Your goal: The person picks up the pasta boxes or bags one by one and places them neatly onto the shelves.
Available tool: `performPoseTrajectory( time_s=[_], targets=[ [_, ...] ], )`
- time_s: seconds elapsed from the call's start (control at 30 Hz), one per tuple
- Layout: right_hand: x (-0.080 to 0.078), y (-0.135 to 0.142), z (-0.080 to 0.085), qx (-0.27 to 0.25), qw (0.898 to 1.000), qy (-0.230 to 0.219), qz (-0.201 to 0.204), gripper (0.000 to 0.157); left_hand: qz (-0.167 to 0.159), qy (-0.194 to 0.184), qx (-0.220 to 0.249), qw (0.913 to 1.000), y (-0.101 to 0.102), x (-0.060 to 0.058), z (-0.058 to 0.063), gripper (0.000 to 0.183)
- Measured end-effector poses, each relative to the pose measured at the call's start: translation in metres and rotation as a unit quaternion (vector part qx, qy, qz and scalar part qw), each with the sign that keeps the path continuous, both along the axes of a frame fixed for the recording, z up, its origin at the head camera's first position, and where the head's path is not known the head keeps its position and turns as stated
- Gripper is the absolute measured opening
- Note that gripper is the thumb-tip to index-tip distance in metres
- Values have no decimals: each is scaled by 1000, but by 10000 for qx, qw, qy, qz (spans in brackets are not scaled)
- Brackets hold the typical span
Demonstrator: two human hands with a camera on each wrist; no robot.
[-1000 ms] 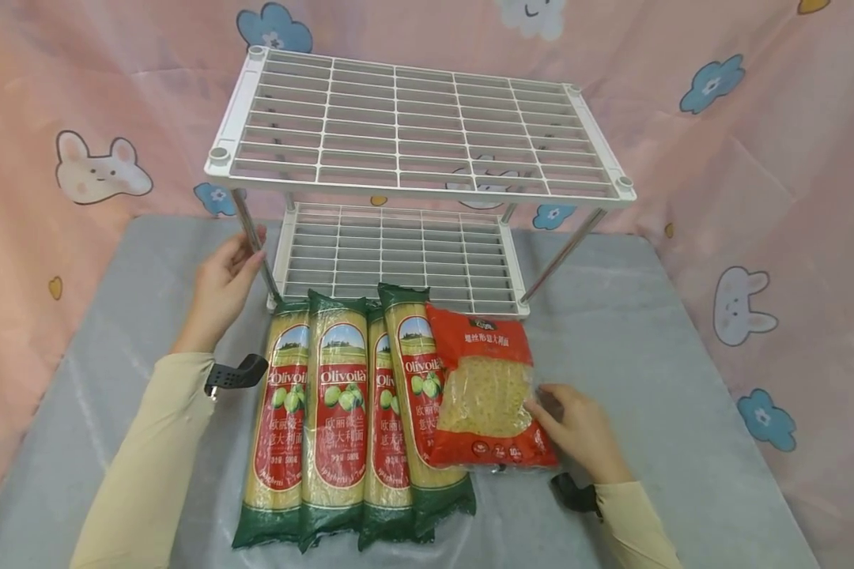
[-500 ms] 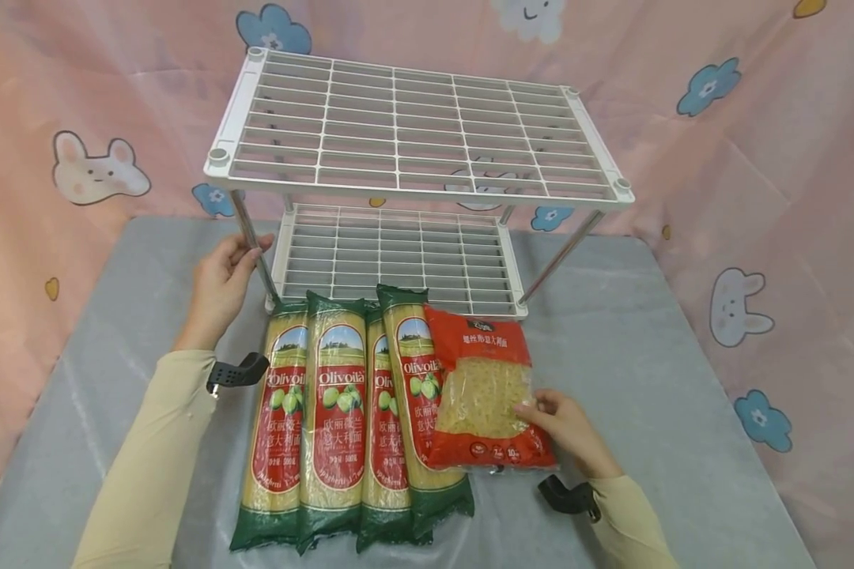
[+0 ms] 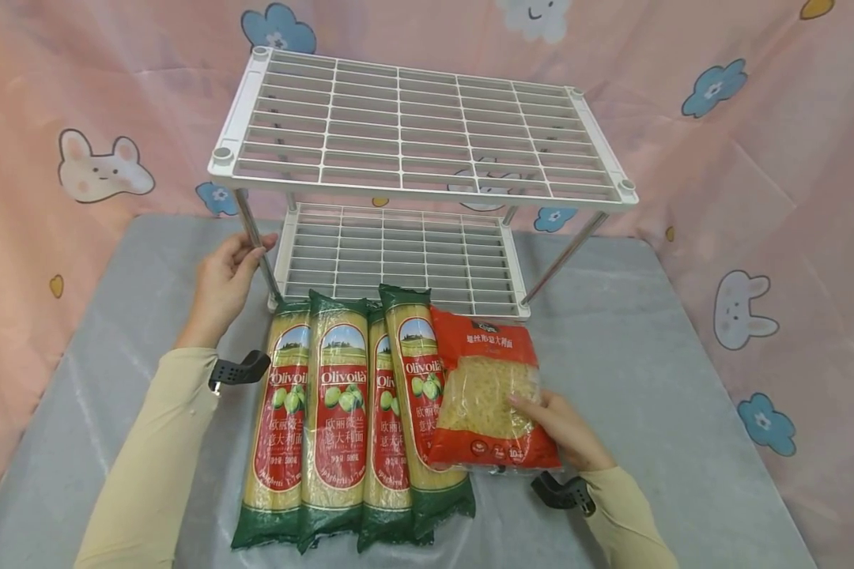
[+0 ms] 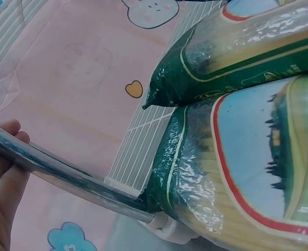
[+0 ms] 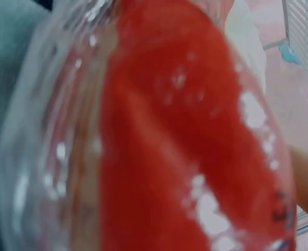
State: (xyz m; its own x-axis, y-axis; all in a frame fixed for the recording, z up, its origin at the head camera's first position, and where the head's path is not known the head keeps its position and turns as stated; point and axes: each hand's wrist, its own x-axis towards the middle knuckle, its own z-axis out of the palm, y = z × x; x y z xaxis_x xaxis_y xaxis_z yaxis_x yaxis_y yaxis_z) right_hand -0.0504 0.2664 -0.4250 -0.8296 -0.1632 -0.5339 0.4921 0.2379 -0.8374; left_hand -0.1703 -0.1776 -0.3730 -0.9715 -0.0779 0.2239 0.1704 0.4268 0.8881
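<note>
My left hand (image 3: 221, 284) grips the front left metal post (image 3: 249, 221) of a white two-tier wire rack. In the left wrist view its fingers (image 4: 10, 178) curl round that post (image 4: 75, 183). At the right, my right hand (image 3: 569, 431) holds the side of a red bag of spiral pasta (image 3: 487, 395), thumb on the clear window and the other fingers hidden beneath. The bag's red end (image 5: 164, 136) fills most of the right wrist view. Several green-ended spaghetti packs (image 3: 338, 442) lie side by side left of the bag, which overlaps the rightmost pack.
The rack's upper shelf (image 3: 427, 130) stands over its lower shelf (image 3: 398, 253), behind the packs. The tops of the spaghetti packs reach the lower shelf's front edge. A grey cloth (image 3: 612, 332) covers the table, and a pink patterned curtain (image 3: 790, 197) hangs behind and beside it.
My right hand has slid left, its thumb farther over the pasta bag and its fingers now tucked under. My left hand stays at the post, with its fingertips a little farther round it.
</note>
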Motion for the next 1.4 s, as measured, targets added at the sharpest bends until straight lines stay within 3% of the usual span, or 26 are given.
performPoseTrajectory(
  time_s=[0.33,0.67,0.83,1.4],
  targets=[
    [-1,1,0,-384,9992,88,54,41,28,54,51,10000,1,0,-1,29],
    [-1,-3,-5,-381,9950,-10,-927,47,48,79,-7,10000,2,0,0,29],
    [-1,-4,-6,-670,9897,-93,-1263,38,18,95,28,9999,1,1,0,28],
    [4,-2,-4,-819,9843,319,-1533,21,20,152,8,9999,1,1,0,26]
  ],
)
